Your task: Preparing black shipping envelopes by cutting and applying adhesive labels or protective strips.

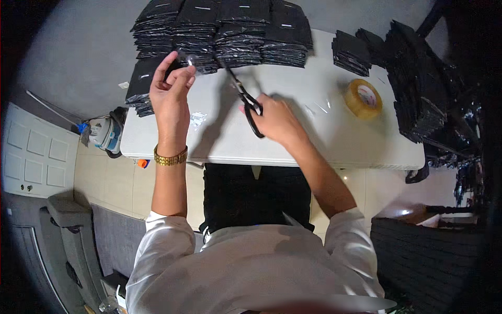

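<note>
My left hand [172, 86] is raised near the front of the stacked black plastic packets [243, 44], pinching a small clear piece of plastic or tape [189, 62], hard to make out. My right hand [274, 120] grips black-handled scissors [251, 110], their blades angled up and leftward, with the tips beside the left hand's fingers. A roll of yellowish tape [353, 97] lies to the right of my right hand on the white table [314, 146]. Small white scraps [197, 120] rest on the tabletop below the scissors' blades, toward the left.
More black packets stand in a small pile [350, 55] and taller stacks [410, 83] at the right. Left of the table are a white-and-blue appliance [103, 133], a door [36, 152] and dark upholstered furniture [68, 225]. A small orange item [143, 163] is on the floor.
</note>
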The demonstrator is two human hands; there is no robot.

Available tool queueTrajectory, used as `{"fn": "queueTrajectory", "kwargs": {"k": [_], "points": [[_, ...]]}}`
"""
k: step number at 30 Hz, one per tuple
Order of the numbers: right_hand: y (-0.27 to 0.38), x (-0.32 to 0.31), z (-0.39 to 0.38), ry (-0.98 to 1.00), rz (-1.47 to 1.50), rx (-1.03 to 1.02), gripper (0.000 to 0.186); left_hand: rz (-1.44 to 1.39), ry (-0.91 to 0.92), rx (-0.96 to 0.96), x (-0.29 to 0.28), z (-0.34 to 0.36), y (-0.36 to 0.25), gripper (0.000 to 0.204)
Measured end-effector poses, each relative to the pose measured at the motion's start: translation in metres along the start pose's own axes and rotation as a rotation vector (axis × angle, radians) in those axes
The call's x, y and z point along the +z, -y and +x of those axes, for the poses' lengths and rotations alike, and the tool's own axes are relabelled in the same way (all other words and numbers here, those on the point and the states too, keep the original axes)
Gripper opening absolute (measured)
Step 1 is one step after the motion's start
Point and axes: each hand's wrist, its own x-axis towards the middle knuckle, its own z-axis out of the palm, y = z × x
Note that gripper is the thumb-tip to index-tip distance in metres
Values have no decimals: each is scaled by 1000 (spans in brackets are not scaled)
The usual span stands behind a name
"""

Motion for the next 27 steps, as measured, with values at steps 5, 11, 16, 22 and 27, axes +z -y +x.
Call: {"fn": "queueTrajectory", "kwargs": {"k": [5, 11, 16, 22, 27], "points": [[-30, 10, 47, -100, -276, -85, 52, -17, 98, -72, 11, -14, 21, 57], [-29, -10, 53, -37, -245, -162, 46, -50, 142, -126, 15, -29, 35, 56], [-46, -59, 20, -135, 28, -392, 42, -18, 202, -163, 8, -43, 41, 55], [-71, -62, -67, -92, -77, -196, 46, -7, 273, -164, 9, -54, 54, 53], [-82, -38, -72, -233, -318, -116, 44, -55, 281, -180, 23, -60, 52, 51]]}}
